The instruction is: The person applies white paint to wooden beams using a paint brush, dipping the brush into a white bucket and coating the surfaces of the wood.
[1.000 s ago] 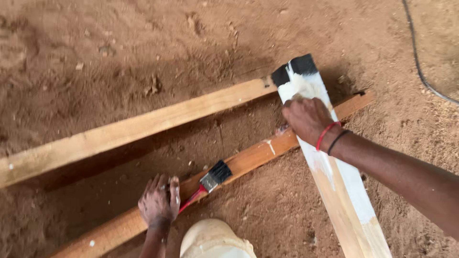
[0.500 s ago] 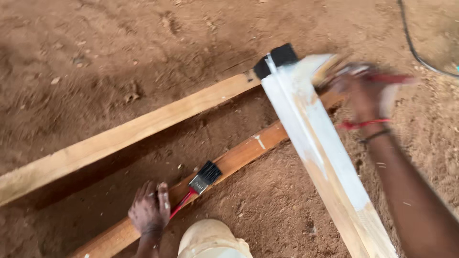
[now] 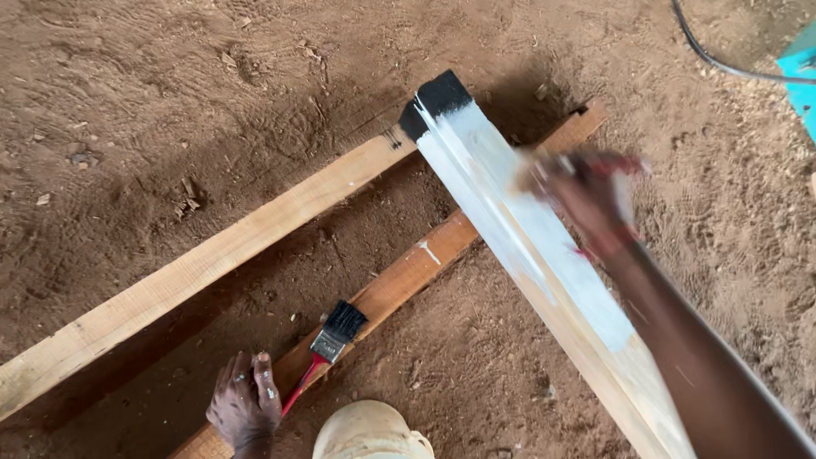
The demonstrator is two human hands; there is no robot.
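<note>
A long wooden plank (image 3: 489,183), painted white with a black end, lies slanted across two bare planks on the dirt. My right hand (image 3: 586,200) is blurred over its white face, closed on a red-handled paintbrush (image 3: 614,166). My left hand (image 3: 245,408) rests flat, fingers spread, on the lower bare plank (image 3: 408,276) at the bottom left. A second paintbrush (image 3: 338,330), with black bristles and a red handle, lies on that plank, its handle end right beside my left fingers.
The upper bare plank (image 3: 212,255) runs from the left edge up to the black end. A cream rounded object (image 3: 370,433) sits at the bottom edge. A black cable (image 3: 722,66) and a turquoise object (image 3: 801,72) are at the top right. Loose reddish dirt lies all around.
My right hand lifted off the white plank, swung right with the brush, and is now back over the plank farther down. The view shifted; my left hand stayed on the lower plank.
</note>
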